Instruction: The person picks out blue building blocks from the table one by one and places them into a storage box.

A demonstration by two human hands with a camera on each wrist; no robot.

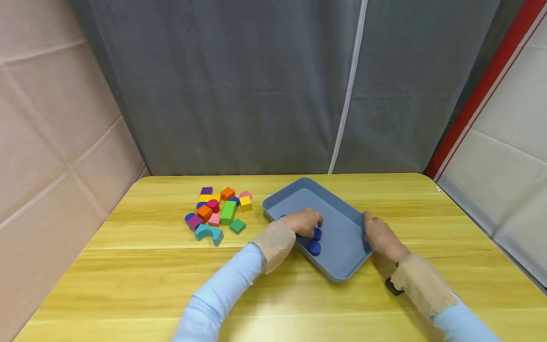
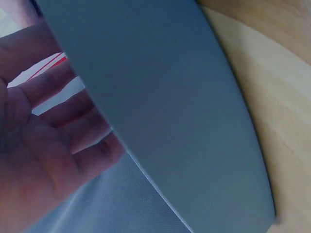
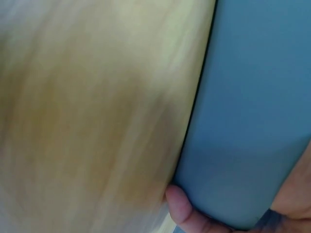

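Curtain (image 1: 239, 90) behind wooden table (image 1: 282, 308), head view, tray (image 1: 339, 225) at centre right, long axis upper left to lower right, left hand (image 1: 302, 222) partly hiding blue discs (image 1: 314, 247), right hand (image 1: 382, 239) clamped on tray, left wrist view, tray masking fingertips, grip impossible to tell, right wrist view, hand cropped.

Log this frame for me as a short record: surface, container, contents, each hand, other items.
surface: wooden table
container: grey-blue tray, turned at an angle
contents: blue discs, at least two; others may be hidden by the hand
left hand: reaches over the tray's wall, by the discs; grip unclear, fingertips hidden
right hand: grips the tray's right end
other items: coloured blocks, clustered left of the tray
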